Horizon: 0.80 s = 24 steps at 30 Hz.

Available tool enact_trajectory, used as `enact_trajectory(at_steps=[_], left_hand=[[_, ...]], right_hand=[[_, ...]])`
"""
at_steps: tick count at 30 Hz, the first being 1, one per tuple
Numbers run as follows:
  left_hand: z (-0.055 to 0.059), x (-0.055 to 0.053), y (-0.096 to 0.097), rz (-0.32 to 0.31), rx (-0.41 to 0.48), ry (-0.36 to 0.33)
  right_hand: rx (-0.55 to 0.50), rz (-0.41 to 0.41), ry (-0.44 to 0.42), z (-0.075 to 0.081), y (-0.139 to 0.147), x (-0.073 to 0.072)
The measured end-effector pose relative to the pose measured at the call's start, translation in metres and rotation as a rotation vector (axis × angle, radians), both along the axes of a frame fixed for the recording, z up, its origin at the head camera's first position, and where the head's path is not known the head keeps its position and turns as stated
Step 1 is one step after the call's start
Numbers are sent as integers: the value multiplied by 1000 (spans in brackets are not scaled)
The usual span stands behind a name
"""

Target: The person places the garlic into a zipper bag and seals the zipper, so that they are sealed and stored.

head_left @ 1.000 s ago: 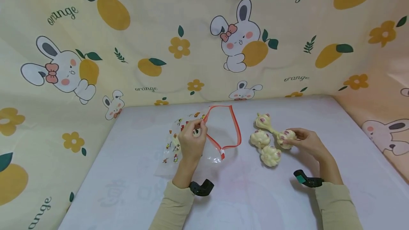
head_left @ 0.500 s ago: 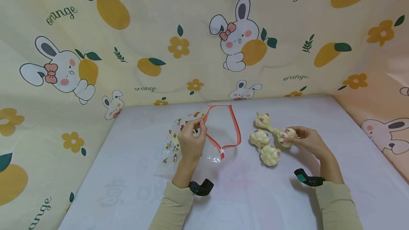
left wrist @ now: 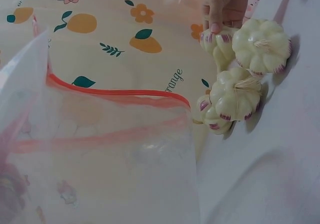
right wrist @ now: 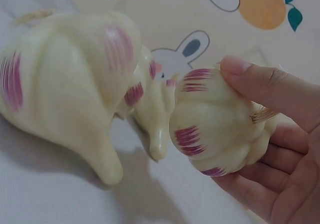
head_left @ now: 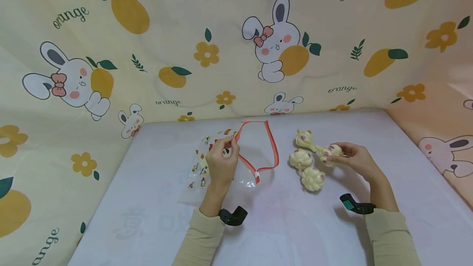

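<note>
A cream backdrop (head_left: 236,75) printed with rabbits, flowers and orange fruit fills the upper part of my head view, and a white table (head_left: 281,229) spreads below it. Left of the middle of the table I see a clear zip bag (head_left: 203,171) dotted with small coloured figures, its mouth gaping towards the right. Two beige sleeves (head_left: 391,237) reach in from the near side. I have the left hand (head_left: 223,161) pinching the bag's rim between thumb and fingers, and the right hand (head_left: 360,161) gripping a garlic bulb (head_left: 330,154) well to the right of that rim; my right wrist view shows the thumb over the top and fingers underneath. I cannot tell whether this bulb is clear of the table. Just left of it I count three more garlic bulbs (head_left: 313,179) on the table, all glossy cream with purple streaks: two close together nearer me, one farther back. Each wrist carries a black device (head_left: 233,216). A red-orange zip band (head_left: 273,147) edges the bag's mouth in a loop, with a white slider (head_left: 257,174) at its near corner.
</note>
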<state>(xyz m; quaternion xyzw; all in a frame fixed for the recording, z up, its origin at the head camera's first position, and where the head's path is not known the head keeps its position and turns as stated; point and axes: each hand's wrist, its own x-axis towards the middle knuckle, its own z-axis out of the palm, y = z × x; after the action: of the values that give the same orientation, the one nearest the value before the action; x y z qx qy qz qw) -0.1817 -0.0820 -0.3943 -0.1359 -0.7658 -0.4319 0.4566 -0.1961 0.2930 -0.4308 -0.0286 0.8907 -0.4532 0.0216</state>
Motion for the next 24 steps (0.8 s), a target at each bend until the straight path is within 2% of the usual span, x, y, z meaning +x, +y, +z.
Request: enact_trajectory(at_steps=[6,11,20,24], left_hand=[[0,0,0,-1,0,-11],[0,-1,0,1,-1,5],[-2,-1,1,7,2,2],[-2,-1,0,12,-4,15]], right_hand=[[-19,-1,4,7,-3,2],[-34,6,7,11,-9,2],[13,37,2,15,-24,-3],[10,48,29,17,-30,-5]])
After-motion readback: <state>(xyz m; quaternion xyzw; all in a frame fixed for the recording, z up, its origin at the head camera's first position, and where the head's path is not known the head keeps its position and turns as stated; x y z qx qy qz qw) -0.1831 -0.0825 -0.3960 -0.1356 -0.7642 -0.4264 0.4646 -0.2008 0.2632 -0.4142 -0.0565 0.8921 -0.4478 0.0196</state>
